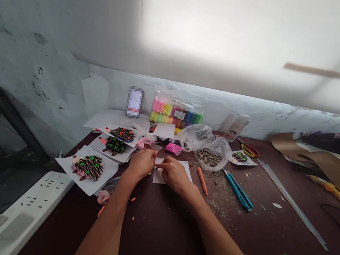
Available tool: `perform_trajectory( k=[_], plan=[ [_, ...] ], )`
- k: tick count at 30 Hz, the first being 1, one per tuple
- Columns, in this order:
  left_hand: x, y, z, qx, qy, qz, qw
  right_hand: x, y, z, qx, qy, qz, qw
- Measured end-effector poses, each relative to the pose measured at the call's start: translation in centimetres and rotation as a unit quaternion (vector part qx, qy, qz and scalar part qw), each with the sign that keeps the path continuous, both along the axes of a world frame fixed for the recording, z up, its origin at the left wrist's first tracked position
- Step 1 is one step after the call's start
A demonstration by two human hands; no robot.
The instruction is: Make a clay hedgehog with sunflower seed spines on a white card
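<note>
My left hand (142, 163) is closed in a pinch over the left edge of a small white sheet (185, 167). A spot of orange shows at its fingertips, too small to name. Close beside it, my right hand (175, 173) rests over the same sheet. Its index finger points left towards the left fingertips while the other fingers curl under; anything in them is hidden. Just beyond the hands lies a bright pink packet (174, 148). An orange stick-shaped piece (202, 181) lies right of the sheet, near a clear plastic bag (222, 147) of striped sunflower seeds (208, 157).
Seed-covered hedgehog figures (88, 167) lie on white sheets at left. Behind stand a phone (135, 102) and a pack of coloured clay (176, 113). Teal-handled cutters (238, 190), yellow-red scissors (250, 149) and clear sticks (294, 204) lie right. A power strip (31, 216) borders the left.
</note>
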State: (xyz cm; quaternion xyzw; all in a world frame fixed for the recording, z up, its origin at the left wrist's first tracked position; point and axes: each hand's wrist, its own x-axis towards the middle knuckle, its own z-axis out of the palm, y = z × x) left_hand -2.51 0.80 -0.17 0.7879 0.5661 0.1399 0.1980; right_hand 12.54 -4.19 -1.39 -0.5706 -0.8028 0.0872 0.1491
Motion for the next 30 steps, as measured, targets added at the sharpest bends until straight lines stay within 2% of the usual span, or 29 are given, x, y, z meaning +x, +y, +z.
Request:
perform_trajectory(
  k=[11, 17, 23, 30],
  plan=[
    [0.1, 0.0, -0.1, 0.004, -0.001, 0.004, 1.000, -0.3, -0.1, 0.0, -0.005, -0.039, 0.004, 0.999],
    [0.2, 0.2, -0.1, -0.001, -0.055, -0.014, 0.998, -0.3, -0.1, -0.1, -0.005, -0.031, 0.005, 0.999],
    [0.2, 0.5, -1.0, -0.004, -0.034, -0.028, 0.999, -0.3, -0.1, 0.1, -0.006, -0.031, -0.005, 1.000],
    [0.1, 0.5, -0.9, -0.013, -0.022, -0.035, 0.999, -0.3, -0.3, 0.5, -0.024, -0.065, -0.004, 0.998]
  ],
)
